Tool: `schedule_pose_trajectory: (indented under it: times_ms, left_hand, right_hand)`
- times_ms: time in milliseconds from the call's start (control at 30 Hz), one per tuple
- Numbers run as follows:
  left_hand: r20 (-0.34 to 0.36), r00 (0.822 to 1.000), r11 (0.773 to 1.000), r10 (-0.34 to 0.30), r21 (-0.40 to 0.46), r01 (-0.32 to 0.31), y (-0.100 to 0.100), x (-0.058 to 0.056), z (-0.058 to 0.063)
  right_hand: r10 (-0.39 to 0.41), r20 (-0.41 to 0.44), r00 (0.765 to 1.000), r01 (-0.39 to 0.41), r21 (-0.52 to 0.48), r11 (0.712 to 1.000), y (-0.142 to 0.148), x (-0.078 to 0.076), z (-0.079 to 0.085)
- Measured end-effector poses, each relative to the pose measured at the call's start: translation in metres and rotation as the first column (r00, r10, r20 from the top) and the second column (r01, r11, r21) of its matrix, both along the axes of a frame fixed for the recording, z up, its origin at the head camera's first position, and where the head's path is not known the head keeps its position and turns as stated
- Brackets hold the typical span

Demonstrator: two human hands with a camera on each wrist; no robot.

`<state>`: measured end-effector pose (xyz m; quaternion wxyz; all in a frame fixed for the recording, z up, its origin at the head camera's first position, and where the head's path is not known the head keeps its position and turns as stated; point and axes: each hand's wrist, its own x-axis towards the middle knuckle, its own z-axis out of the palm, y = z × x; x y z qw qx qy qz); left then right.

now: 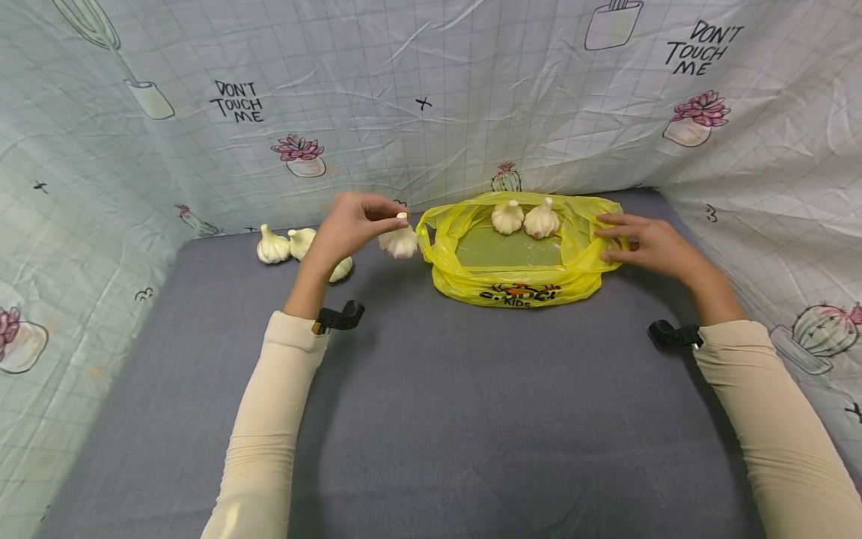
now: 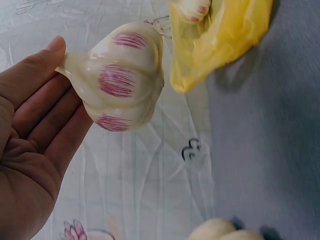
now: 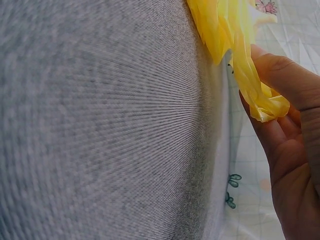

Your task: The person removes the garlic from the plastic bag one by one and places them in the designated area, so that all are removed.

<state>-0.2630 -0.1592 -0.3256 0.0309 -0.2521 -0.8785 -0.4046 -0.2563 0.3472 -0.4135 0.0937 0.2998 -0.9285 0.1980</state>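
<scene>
My left hand pinches a garlic bulb by its stem, just left of the yellow plastic bag. In the left wrist view this bulb is glossy cream with purple streaks, its stem between thumb and fingers. The bag lies with its mouth spread wide. At its far side sit two garlic bulbs, one on the left and one on the right. My right hand holds the bag's right edge; in the right wrist view gathered yellow plastic passes between thumb and fingers.
On the grey table, left of the bag, are an upright garlic bulb, another bulb beside it, and a third partly behind my left wrist. A printed white cloth hangs along the back and both sides.
</scene>
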Motion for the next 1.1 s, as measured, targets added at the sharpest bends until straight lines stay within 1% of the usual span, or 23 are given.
schedule_pose_trajectory:
  times_ms: [100,367,667,900,1000,1100]
  left_hand:
    - [-0.017,1.0,1.0,0.02,-0.014,-0.02,-0.01,0.004,-0.001]
    - [-0.018,0.997,0.996,0.072,-0.049,-0.072,-0.028,0.015,-0.004]
    - [-0.052,0.997,0.995,0.065,-0.076,-0.069,-0.039,0.018,-0.011]
    - [-0.032,0.995,0.991,0.094,-0.096,-0.097,-0.048,0.025,-0.015]
    - [-0.031,0.995,0.989,0.096,-0.11,-0.099,-0.051,0.027,-0.017]
    - [-0.047,0.995,0.988,0.091,-0.124,-0.096,-0.055,0.029,-0.018]
  right_hand:
    - [0.004,0.0,1.0,-0.004,-0.001,1.0,0.0,0.0,0.001]
    - [0.007,-0.003,1.0,-0.007,-0.002,1.0,-0.001,0.0,0.001]
    - [0.007,-0.004,1.0,-0.007,0.004,1.0,-0.001,0.0,0.0]
    - [0.015,-0.01,1.0,-0.015,0.003,1.0,-0.001,-0.001,0.001]
    - [0.017,-0.004,1.0,-0.017,0.005,1.0,-0.001,0.0,0.001]
    - [0.016,0.002,1.0,-0.016,0.006,1.0,-0.001,0.0,0.001]
